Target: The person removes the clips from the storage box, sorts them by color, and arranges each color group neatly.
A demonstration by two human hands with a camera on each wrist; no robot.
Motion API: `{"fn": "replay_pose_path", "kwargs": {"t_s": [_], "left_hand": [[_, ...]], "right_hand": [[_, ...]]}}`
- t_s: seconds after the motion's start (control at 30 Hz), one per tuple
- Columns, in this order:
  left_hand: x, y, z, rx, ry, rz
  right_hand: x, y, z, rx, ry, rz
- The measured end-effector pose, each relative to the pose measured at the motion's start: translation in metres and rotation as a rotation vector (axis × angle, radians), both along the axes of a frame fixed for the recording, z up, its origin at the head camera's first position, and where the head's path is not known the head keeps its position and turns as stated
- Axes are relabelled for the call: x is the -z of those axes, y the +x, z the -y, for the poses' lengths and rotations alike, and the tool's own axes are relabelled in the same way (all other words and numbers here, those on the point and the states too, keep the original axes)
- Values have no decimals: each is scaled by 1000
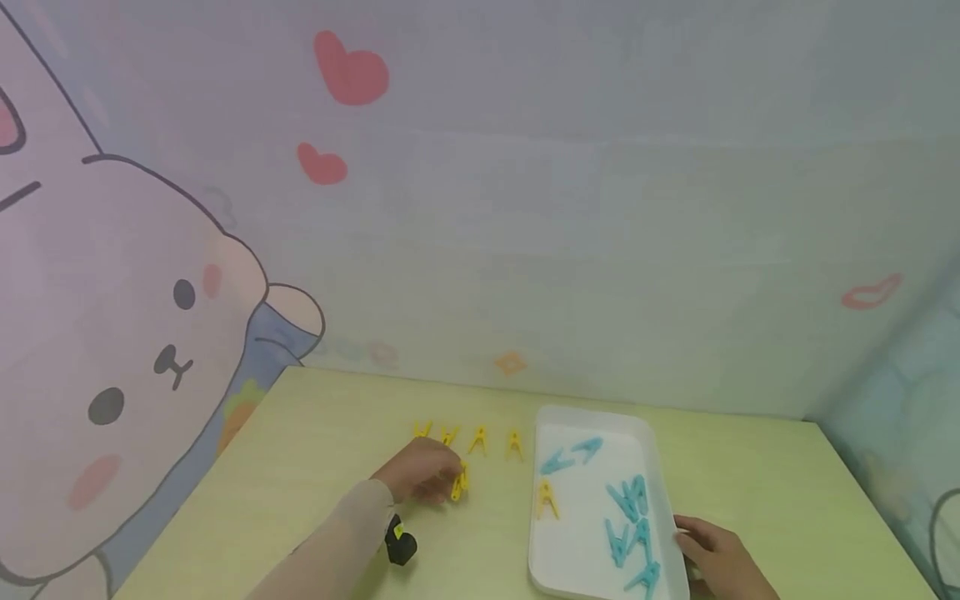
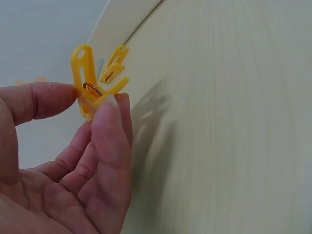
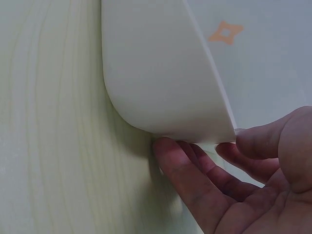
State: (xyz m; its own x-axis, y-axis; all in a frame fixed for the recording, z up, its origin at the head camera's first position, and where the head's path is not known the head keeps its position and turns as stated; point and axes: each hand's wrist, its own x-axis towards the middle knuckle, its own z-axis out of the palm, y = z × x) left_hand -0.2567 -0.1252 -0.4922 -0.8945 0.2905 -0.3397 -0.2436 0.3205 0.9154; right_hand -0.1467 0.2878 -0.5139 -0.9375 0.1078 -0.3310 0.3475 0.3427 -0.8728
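My left hand (image 1: 422, 472) pinches a yellow clothespin (image 2: 84, 73) between thumb and fingers, over the table left of the white tray (image 1: 570, 575). The clothespin's wire spring shows in the left wrist view, and another yellow clothespin (image 2: 114, 66) appears behind it. Beyond that hand, several yellow clothespins (image 1: 478, 440) stand in a row, one partly hidden by the hand. At the tray's right side, my right hand (image 1: 716, 557) grips the rim, thumb at the edge and fingers against the outer wall (image 3: 161, 87). Inside the tray lie one yellow clothespin (image 1: 547, 500) and several blue clothespins (image 1: 618, 543).
The pale wooden table (image 1: 757, 475) reaches back to a patterned wall covering (image 1: 600, 208). A black device (image 1: 401, 542) sits by the left wrist. At the far right edge hangs a dark cable (image 1: 934, 533).
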Motion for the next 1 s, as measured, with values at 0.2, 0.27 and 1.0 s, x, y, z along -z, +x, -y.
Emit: {"fn": "replay_pose_path", "kwargs": {"t_s": [0.2,0.27,1.0], "left_hand": [[0,-1,13,-26,-42,-9],[-1,-1,18,-38,-56,-16],[-7,-7,44,-171,-562,-192]], "right_hand": [[-1,1,-1,-6,17,2],[-2,0,0,-16,17,5],[-5,-3,0,-38,79,44]]}}
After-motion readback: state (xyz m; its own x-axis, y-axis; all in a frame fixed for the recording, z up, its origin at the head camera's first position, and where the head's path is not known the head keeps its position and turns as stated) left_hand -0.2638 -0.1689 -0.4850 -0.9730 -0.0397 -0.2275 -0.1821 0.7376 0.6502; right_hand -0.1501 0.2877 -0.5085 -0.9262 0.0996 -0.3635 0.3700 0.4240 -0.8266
